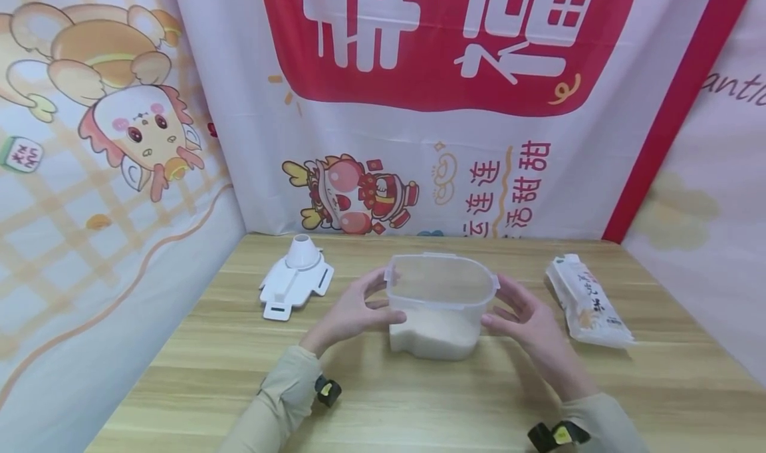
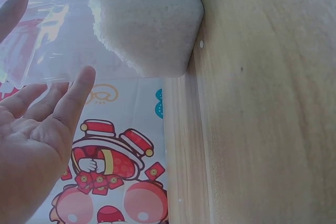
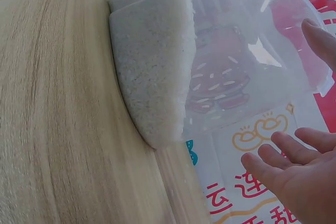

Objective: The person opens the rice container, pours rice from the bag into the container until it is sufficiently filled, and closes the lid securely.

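Note:
A clear plastic container (image 1: pixel 441 287) stands mid-table, its lower part filled with white rice (image 1: pixel 433 336). My left hand (image 1: pixel 365 303) is at its left side and my right hand (image 1: pixel 517 310) at its right side, both with straight, spread fingers. In the left wrist view the left hand (image 2: pixel 37 129) is close to the clear wall (image 2: pixel 68 40) above the rice (image 2: pixel 147 19); contact is unclear. The right wrist view has the right hand (image 3: pixel 294 166) a little apart from the container (image 3: pixel 247 61) and its rice (image 3: pixel 152 77).
A white lid with a funnel-shaped spout (image 1: pixel 297 277) lies at the back left of the wooden table (image 1: pixel 419 400). A sealed rice bag (image 1: pixel 586 300) lies at the right. Printed cloth backdrops (image 1: pixel 419 140) close in the table on three sides.

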A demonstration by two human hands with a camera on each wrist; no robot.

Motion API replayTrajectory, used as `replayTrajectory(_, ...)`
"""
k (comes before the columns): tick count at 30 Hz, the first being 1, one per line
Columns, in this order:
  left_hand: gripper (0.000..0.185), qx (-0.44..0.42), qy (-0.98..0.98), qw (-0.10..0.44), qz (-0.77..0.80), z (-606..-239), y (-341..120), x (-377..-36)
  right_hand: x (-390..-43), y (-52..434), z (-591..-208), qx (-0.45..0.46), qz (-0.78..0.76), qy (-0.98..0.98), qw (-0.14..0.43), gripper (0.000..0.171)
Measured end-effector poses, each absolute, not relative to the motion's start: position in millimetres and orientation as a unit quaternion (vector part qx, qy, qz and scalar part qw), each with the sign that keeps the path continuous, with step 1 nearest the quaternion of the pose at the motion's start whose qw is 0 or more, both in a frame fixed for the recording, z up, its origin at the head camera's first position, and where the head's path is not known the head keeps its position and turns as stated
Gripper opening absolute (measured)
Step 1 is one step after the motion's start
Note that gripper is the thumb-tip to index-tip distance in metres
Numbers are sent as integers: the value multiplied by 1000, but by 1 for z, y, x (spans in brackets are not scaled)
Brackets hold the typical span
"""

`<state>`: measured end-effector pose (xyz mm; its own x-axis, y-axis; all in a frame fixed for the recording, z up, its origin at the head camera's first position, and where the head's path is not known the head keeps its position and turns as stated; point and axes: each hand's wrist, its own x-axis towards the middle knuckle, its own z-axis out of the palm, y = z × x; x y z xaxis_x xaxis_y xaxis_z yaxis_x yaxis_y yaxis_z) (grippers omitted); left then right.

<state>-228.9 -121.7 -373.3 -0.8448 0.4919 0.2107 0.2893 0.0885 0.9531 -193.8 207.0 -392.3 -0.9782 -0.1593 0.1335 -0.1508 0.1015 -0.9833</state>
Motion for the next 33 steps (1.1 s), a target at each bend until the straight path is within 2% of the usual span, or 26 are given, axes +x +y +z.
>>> replayTrajectory(9, 84, 267, 736, 84, 617, -374, -123, -230, -197, 202, -395, -106, -671, 734, 6, 90)
replayTrajectory(19, 85, 271, 741, 74, 610, -396, -124, -248, -200, 194, -399, -115, -669, 734, 5, 92)
replayTrajectory(28, 86, 259, 744, 77, 611, -388, -122, -242, -205, 190, -407, -133, -656, 743, -10, 80)
replayTrajectory(33, 86, 260, 750, 70, 604, -396, -124, -249, -209, 191, -409, -133, -646, 751, -18, 76)
